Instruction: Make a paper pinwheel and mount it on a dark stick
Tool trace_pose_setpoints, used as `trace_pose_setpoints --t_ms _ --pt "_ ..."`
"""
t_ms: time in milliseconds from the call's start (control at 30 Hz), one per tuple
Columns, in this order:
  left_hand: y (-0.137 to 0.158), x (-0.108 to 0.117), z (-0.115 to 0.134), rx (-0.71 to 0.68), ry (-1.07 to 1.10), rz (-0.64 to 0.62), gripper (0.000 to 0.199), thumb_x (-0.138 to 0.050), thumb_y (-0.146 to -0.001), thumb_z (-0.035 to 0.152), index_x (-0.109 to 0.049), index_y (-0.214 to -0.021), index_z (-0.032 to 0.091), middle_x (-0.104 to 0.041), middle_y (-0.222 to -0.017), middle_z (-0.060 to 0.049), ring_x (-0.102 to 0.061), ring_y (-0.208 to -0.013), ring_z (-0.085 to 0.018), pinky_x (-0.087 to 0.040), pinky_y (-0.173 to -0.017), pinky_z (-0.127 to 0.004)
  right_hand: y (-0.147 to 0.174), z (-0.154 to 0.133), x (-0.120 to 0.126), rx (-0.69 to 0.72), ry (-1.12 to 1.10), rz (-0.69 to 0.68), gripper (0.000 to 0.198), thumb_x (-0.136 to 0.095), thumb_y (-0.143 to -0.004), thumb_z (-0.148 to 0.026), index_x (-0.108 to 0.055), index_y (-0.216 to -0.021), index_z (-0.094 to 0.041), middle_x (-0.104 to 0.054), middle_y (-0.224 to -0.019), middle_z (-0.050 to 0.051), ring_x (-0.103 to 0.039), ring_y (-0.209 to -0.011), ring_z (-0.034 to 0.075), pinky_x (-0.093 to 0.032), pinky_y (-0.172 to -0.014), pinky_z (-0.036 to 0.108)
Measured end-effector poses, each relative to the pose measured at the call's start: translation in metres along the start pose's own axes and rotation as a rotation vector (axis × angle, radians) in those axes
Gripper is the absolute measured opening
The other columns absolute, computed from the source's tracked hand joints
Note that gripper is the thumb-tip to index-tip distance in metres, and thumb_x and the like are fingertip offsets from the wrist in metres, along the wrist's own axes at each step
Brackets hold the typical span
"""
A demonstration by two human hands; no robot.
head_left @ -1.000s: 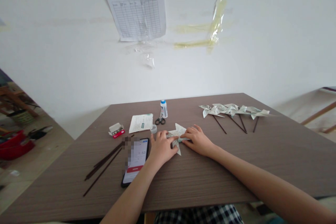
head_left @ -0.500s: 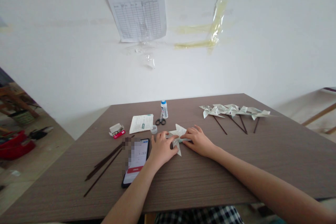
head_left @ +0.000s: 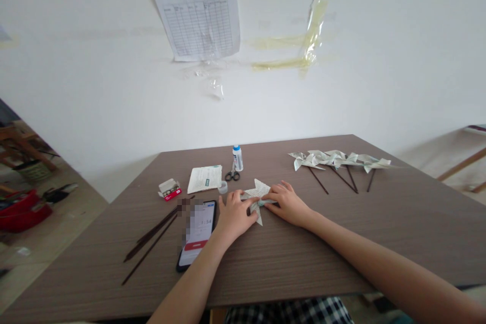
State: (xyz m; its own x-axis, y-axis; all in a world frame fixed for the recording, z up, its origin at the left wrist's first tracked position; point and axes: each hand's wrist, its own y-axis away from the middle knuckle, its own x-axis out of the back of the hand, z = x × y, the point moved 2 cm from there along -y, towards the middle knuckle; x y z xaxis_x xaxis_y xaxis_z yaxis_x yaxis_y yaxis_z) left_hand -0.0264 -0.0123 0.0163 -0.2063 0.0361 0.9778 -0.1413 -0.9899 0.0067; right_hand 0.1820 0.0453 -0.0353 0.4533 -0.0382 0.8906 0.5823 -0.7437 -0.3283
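A paper pinwheel (head_left: 259,190) made of printed paper lies flat on the table in front of me, its pointed blades sticking out between my hands. My left hand (head_left: 236,215) grips it from the left, with the index fingertip pressed at the centre and the thumb on the lower blade. From the right, my right hand (head_left: 286,203) holds a folded blade down, fingers bent close together. Both hands partly cover the pinwheel. Just beyond my left hand stand a small roll of tape (head_left: 223,187) and black-handled scissors (head_left: 232,176).
A glue bottle (head_left: 237,158), folded paper (head_left: 205,178) and a small red-and-white box (head_left: 169,189) stand toward the back. Brown sticks (head_left: 150,238) and a phone (head_left: 197,235) lie at left. Several finished pinwheels (head_left: 337,159) on sticks rest at the back right, near the wall.
My hands stay almost in place on the pinwheel; the left fingertips shift very slightly at its centre. The phone's timer goes from 1:53 to 1:54.
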Motion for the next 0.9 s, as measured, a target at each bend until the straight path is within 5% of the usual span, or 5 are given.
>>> trace_pose_setpoints --t_ms 900 --pt "0.0032 0.0005 0.0045 0.005 -0.035 0.016 0.052 -0.075 -0.109 0.034 -0.078 -0.16 0.043 -0.066 -0.169 -0.014 -0.054 -0.164 -0.044 -0.029 -0.141 -0.083 -0.0003 -0.0014 0.0049 0.002 -0.022 -0.016 0.029 -0.071 -0.113 -0.024 -0.09 -0.135 -0.027 -0.084 -0.123 0.012 -0.078 -0.125 0.033 -0.043 -0.135 0.073"
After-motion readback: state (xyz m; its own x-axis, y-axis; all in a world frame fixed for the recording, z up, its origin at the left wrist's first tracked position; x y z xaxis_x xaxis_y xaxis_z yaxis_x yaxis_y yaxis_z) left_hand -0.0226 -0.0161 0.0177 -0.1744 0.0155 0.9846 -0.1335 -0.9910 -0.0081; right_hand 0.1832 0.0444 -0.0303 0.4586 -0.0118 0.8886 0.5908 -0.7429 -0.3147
